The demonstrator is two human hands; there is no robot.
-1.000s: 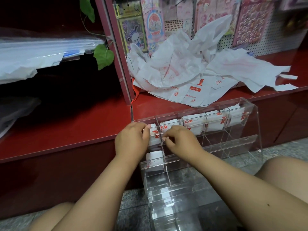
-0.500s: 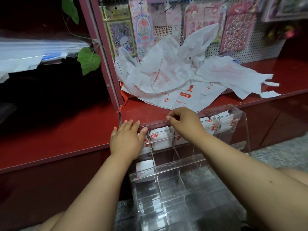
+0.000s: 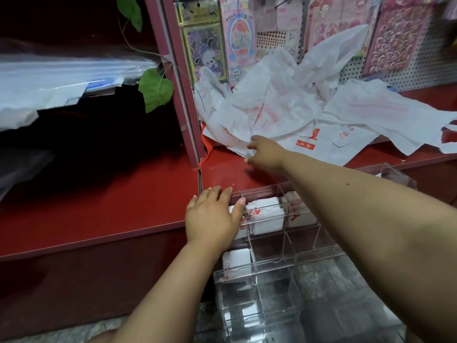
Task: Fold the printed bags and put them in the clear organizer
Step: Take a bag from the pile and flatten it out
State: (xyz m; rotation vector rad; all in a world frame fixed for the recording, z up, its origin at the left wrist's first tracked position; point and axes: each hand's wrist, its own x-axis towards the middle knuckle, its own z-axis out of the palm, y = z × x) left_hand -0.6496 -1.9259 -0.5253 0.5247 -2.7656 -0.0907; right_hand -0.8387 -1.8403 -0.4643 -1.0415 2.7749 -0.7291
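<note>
A heap of white printed bags [image 3: 284, 107] with red print lies on the red shelf [image 3: 123, 209]. My right hand [image 3: 265, 152] reaches to the heap's near left edge, fingers touching the front bag's corner; whether they pinch it is unclear. My left hand [image 3: 212, 214] rests flat with straight fingers on the top left corner of the clear organizer [image 3: 309, 258], which leans against the shelf front. Folded bags [image 3: 265, 216] fill several top-row compartments. One more folded bag [image 3: 236, 264] sits in the second row at the left.
A dark pink cabinet post [image 3: 183, 95] stands just left of the heap. Sticker packs [image 3: 237, 38] hang on a pegboard behind it. Clear plastic sheets [image 3: 61, 80] lie on a shelf at the left, beside a green leaf [image 3: 155, 91]. Grey floor shows below.
My right hand left the organizer's top row and stretched forward to the bag heap. My left hand shifted slightly to the organizer's top left corner. The view tilted up.
</note>
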